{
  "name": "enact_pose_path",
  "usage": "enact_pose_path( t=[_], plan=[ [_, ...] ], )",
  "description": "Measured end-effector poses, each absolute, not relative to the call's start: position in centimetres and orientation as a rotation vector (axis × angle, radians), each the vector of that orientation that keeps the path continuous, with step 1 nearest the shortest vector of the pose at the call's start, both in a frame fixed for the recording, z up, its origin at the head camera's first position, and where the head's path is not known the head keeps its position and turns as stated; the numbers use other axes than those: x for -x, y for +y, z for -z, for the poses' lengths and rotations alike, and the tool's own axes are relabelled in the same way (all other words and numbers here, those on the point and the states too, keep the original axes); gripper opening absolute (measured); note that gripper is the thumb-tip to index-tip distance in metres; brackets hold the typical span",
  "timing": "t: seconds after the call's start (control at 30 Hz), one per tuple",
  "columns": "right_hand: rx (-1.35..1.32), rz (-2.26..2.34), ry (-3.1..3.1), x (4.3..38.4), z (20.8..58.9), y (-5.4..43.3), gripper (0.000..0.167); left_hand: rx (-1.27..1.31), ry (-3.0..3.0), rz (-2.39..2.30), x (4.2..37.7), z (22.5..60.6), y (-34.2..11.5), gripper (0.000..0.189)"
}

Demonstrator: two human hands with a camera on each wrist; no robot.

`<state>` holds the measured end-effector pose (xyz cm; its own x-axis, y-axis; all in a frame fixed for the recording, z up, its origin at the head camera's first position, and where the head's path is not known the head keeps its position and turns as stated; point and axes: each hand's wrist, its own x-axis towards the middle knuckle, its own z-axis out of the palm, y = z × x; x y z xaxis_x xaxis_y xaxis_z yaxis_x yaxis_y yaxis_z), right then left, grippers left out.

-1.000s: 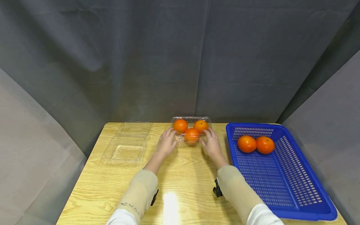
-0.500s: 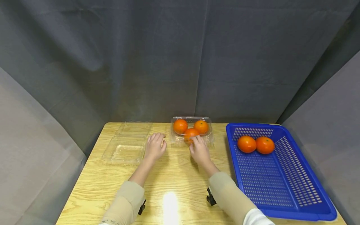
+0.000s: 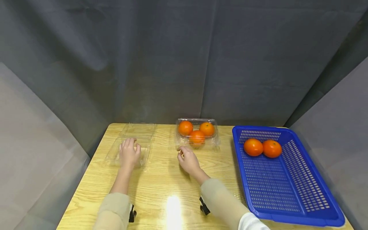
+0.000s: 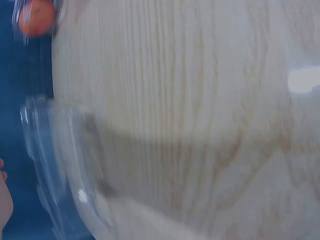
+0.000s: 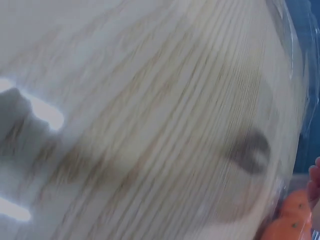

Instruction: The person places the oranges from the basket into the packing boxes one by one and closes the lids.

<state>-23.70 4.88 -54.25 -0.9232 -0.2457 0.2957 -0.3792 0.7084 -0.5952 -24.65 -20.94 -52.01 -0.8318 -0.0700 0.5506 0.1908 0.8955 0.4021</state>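
My left hand [image 3: 129, 152] is over the near half of a see-through plastic clamshell box [image 3: 144, 154], which lies open at the left with no fruit in it. The fingers are loosely bent and hold nothing. In the left wrist view that box [image 4: 65, 170] is blurred, and the hand [image 4: 5, 202] shows only at the edge. Held above the tabletop, my right hand [image 3: 189, 161] has relaxed fingers and nothing in them. Just beyond it a second clear clamshell box [image 3: 212, 142] contains an orange [image 3: 185, 128], another orange [image 3: 207, 129] and a front orange [image 3: 197, 137].
A blue perforated basket [image 3: 287, 188] stands on the right side of the wooden table [image 3: 161, 198]. Near its far end lie two more oranges, a left one [image 3: 253, 147] and a right one [image 3: 272, 149]. A dark curtain [image 3: 161, 64] hangs behind the table.
Both hands have drawn away from the box of three oranges. The left has travelled left to the open box; the right has come leftward and nearer. The fruit stays in place.
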Motion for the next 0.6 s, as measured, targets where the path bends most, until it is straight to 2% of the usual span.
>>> enact_pose_path(
  t=[0.27,0.6],
  plan=[
    [-0.466,-1.200,-2.829,23.2,54.0,2.4,0.020,-0.227,-2.571,0.682,23.6,52.7,-25.6,0.027],
    [-0.345,-1.622,-2.969,22.7,53.1,-0.7,0.022,-0.544,-2.528,0.767,23.2,53.6,-29.0,0.036]
  ],
)
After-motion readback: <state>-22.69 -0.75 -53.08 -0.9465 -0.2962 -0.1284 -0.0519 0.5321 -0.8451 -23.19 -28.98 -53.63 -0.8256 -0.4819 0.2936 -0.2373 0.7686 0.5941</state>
